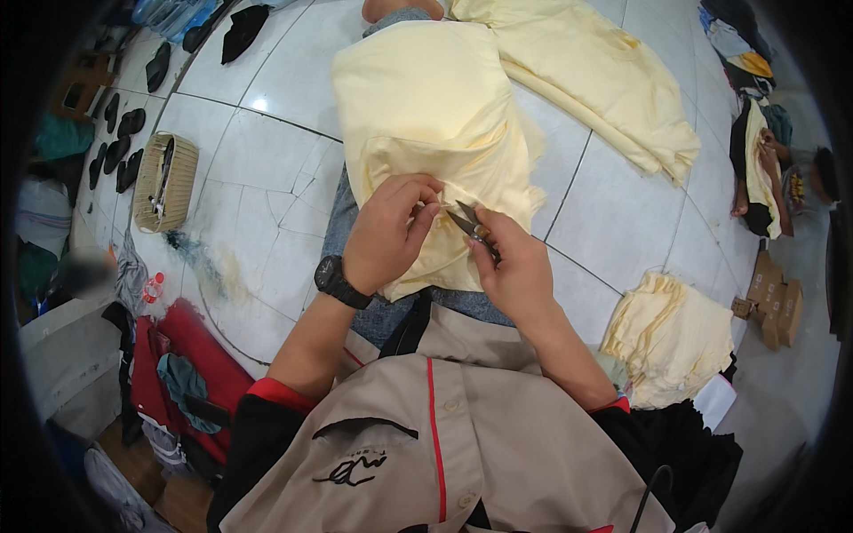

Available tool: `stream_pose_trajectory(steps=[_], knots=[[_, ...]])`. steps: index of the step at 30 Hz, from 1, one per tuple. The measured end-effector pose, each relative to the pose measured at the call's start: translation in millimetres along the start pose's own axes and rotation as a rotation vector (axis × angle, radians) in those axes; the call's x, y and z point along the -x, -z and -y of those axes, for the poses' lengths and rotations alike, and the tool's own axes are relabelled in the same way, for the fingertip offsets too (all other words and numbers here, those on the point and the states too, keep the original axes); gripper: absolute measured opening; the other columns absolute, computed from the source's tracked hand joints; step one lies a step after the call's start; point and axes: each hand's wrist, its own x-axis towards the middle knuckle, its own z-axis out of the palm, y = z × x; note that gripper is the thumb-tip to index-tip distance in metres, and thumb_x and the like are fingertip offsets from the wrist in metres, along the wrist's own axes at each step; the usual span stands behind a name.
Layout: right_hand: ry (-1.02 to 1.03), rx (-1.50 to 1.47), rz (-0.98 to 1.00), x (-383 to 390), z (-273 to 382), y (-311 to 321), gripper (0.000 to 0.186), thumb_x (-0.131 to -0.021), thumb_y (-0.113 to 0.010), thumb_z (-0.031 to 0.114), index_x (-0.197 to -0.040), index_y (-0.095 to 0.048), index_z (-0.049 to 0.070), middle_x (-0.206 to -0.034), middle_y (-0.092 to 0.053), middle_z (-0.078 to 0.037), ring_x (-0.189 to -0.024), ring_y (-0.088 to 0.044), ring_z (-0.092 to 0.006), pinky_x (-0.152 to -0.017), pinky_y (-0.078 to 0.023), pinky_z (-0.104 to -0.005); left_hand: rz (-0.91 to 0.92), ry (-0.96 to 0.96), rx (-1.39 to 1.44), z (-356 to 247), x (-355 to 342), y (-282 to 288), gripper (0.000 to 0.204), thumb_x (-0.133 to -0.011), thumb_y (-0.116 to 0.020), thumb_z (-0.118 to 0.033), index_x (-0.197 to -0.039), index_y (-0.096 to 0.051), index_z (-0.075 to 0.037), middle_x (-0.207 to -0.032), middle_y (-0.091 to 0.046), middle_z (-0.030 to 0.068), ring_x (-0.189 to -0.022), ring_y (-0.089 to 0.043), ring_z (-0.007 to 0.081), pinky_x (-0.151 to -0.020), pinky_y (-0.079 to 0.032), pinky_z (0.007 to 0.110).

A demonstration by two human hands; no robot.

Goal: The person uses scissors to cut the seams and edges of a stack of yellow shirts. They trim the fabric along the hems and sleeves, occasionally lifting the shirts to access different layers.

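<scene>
Beige shirt (373, 426) nearest. Left hand (391, 229), fingers curled inward, pinches pale-yellow cloth (418, 89) draped across denim-clad legs (378, 327); right hand (518, 271), partly closed, grips thread snips (466, 225), blades parted, near the left.

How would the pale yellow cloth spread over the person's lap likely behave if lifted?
The pale yellow cloth would probably hang floppy, since it drapes over the denim-clad legs and bunches into soft folds. It is likely light for its spread, as its wrinkles look thin. It seems unlikely to roll, lying loosely spread.
</scene>
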Motion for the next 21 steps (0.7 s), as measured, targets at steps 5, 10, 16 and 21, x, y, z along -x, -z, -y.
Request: stream_pose_trajectory(steps=[5, 10, 16, 21], knots=[[0.172, 0.335, -0.056, -2.8, 10.2, -9.1, 0.035, -0.090, -0.066, 0.005, -0.125, -0.064, 0.001, -0.113, -0.073, -0.013, -0.089, -0.072, -0.0300, -0.071, -0.059, -0.0394, -0.011, -0.088, -0.017, 1.6, -1.3, -1.6, 0.004, -0.098, -0.065, -0.003, -0.100, -0.063, 0.000, -0.118, -0.071, 0.0137, -0.099, -0.069, 0.0264, -0.081, -0.058, 0.035], [0.182, 0.371, -0.089, -6.7, 14.6, -11.5, 0.036, -0.084, -0.076, 0.002, -0.119, -0.069, 0.000, -0.110, -0.075, -0.014, -0.084, -0.073, -0.0270, -0.068, -0.059, -0.0360, -0.033, -0.090, 0.004, 1.4, 2.2, -0.4, 0.008, -0.095, -0.067, -0.001, -0.101, -0.062, 0.001, -0.119, -0.069, 0.0144, -0.101, -0.068, 0.0308, -0.082, -0.059, 0.036], [-0.099, -0.138, -0.194, 0.8, 6.5, 9.9, 0.052, -0.083, -0.080, 0.013, -0.130, -0.062, 0.000, -0.111, -0.071, -0.016, -0.090, -0.073, -0.0309, -0.073, -0.059, -0.0380, -0.512, 0.035, -0.013, 65.9, 63.6, 89.7, 0.008, -0.101, -0.060, -0.003, -0.107, -0.063, 0.000, -0.128, -0.069, 0.0159, -0.115, -0.066, 0.0247, -0.101, -0.049, 0.035], [-0.186, -0.345, 0.097, -37.9, 11.8, 19.5, 0.056, -0.091, -0.075, 0.002, -0.143, -0.052, 0.002, -0.123, -0.069, -0.020, -0.092, -0.073, -0.0220, -0.074, -0.057, -0.0303, -0.694, 0.159, -0.925, 81.4, 107.8, 138.5, 0.034, -0.091, -0.073, -0.005, -0.122, -0.065, 0.004, -0.129, -0.066, 0.0187, -0.122, -0.060, 0.0392, -0.105, -0.046, 0.048]])
